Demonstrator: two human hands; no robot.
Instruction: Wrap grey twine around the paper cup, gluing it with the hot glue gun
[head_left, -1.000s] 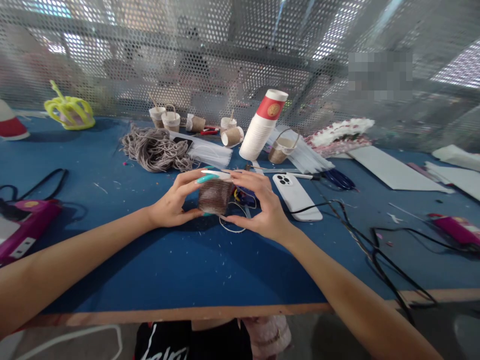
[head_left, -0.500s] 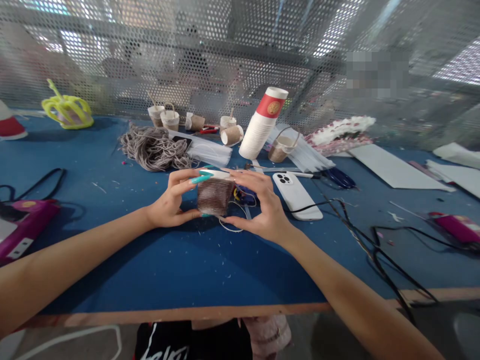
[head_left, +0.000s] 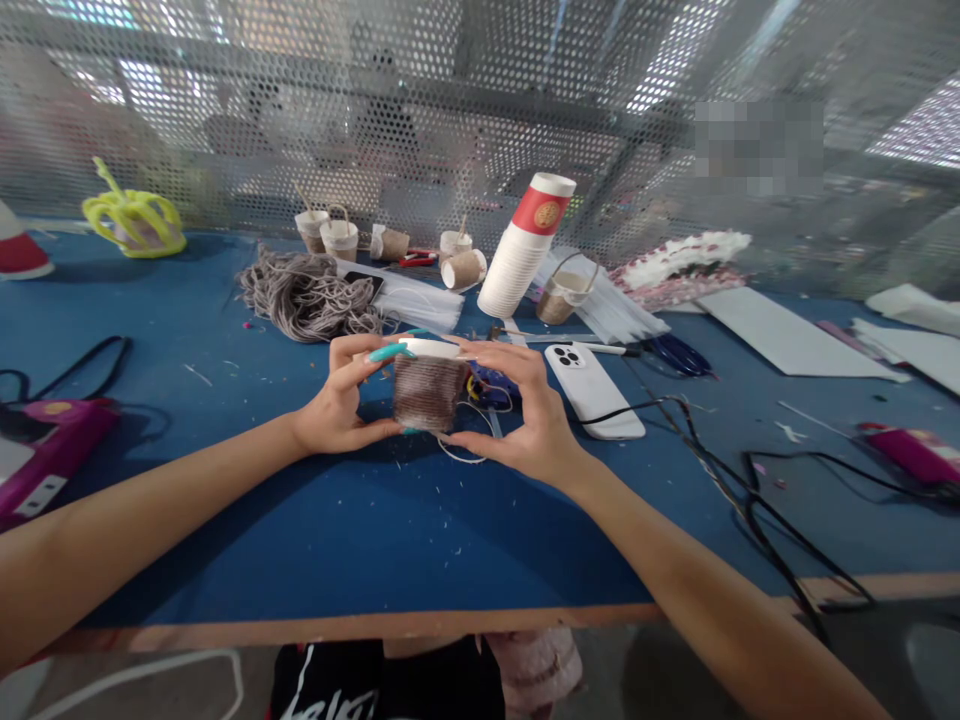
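Far left of the stack of paper cups, a red-and-white cup is cut off by the picture's edge. Nearer the camera on that side lies a purple device, also cropped, so its full shape cannot be told. A yellow basket-like piece stands farther right, its inside obscured by its own loops. Grey yarn heaps left of the stack, partly covering what lies behind.

In front of the stack and to its left, the brown-wrapped cup sits between both hands, its pale end up; whether that end is open is hard to make out. The left hand pinches it, forefinger at the upper rim and thumb at the bottom; the other fingers are partly hidden. The right hand pinches the opposite side, its fingers close together above and thumb below, hiding much of a blue-and-yellow object.

Right of the stack lies a white phone, crossed by a black cable. Far right, another purple device meets the picture's edge.
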